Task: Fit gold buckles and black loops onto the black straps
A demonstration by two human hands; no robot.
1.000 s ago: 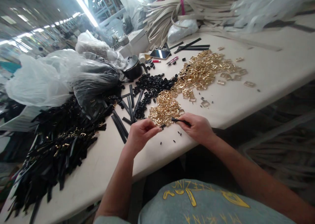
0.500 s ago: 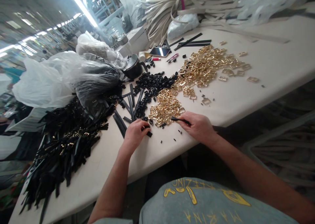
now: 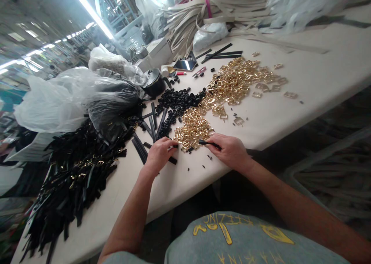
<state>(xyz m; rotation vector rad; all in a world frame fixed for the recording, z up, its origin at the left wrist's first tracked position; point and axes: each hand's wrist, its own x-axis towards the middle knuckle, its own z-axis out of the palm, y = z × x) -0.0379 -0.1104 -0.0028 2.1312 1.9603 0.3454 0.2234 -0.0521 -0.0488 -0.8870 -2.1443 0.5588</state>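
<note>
My left hand [image 3: 160,155] is closed in a pinch, with a small black loop [image 3: 175,145] at its fingertips. Just below those fingers a short black strap [image 3: 172,160] lies on the table, partly covered by the hand. My right hand [image 3: 231,152] grips another black strap [image 3: 209,143], whose end points left toward the left hand. Between and beyond both hands spreads a heap of gold rectangular buckles [image 3: 193,128]. A pile of small black loops [image 3: 181,101] borders it on the left.
Black straps with gold buckles [image 3: 78,171] are heaped at the left, beside plastic bags [image 3: 58,97]. Loose black strips [image 3: 140,149] lie near my left hand. Farther back are a dark lidded pot [image 3: 153,84], a phone [image 3: 185,65], pink snips [image 3: 199,72] and beige straps [image 3: 185,26].
My left fingertips have lifted off the short strap and moved slightly up toward the buckles, with the small black loop now showing. The right hand keeps its strap, and the view has shifted slightly.
</note>
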